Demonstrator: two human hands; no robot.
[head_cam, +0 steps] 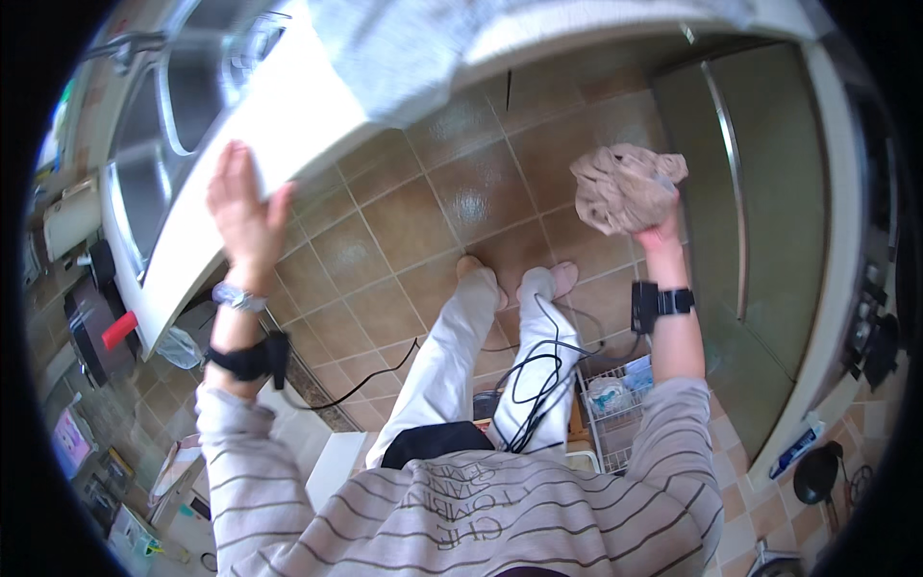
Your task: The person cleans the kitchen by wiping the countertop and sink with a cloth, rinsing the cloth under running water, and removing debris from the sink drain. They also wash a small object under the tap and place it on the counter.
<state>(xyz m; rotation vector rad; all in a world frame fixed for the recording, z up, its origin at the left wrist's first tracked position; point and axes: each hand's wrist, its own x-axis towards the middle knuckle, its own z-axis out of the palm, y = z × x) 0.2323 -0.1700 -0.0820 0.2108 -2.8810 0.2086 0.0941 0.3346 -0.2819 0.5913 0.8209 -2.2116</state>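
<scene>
My right hand (660, 229) grips a crumpled beige cloth (624, 189) above the tiled floor, near the olive-green cabinet front with a long metal handle (730, 166). My left hand (249, 205), its fingers extended, is at the edge of the white countertop (303, 79); whether it touches the surface I cannot tell. Nothing shows in that hand. Black straps with small devices circle both my forearms, and a clear band is on my left wrist. Black cables (537, 382) hang in loops before my legs.
A sink (195, 86) is set in the counter at upper left. A red object (119, 330) sticks out near the counter's end. Beside my legs stands a white wire rack (613, 418) with bagged things. A dark pan (816, 472) is at lower right. My slippered feet stand on the tiled floor (404, 223).
</scene>
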